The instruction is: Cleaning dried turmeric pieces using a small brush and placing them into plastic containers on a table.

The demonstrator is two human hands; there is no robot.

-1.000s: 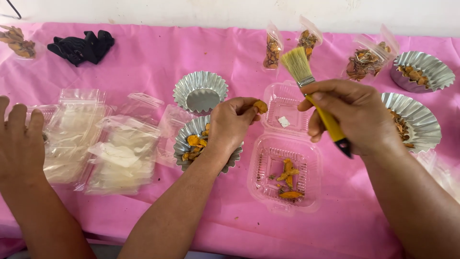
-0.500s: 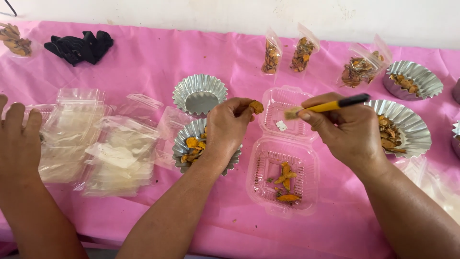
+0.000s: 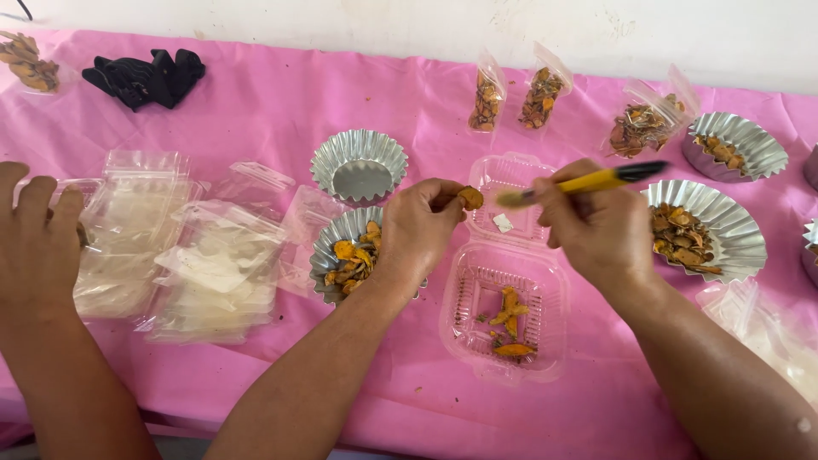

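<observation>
Your left hand point(image 3: 422, 230): pinches an orange dried piece point(image 3: 469, 198) at its 1 o'clock, above the open clear clamshell box point(image 3: 507, 311). Your right hand point(image 3: 596, 226): grips a yellow-handled brush point(image 3: 588, 181), bristles at 9 o'clock, just beside the piece. Pink table point(image 3: 256, 102) beneath.

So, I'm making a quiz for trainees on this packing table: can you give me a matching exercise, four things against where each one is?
Things:
1. orange piece
2. yellow-handled brush
3. empty foil cup
4. black cloth

Places:
a. far left of the pink cloth, near the wall
b. pinched in the left hand's fingertips
c. just beyond the foil cup of orange pieces
d. held level in the right hand

Pairs: 1-b, 2-d, 3-c, 4-a
</observation>
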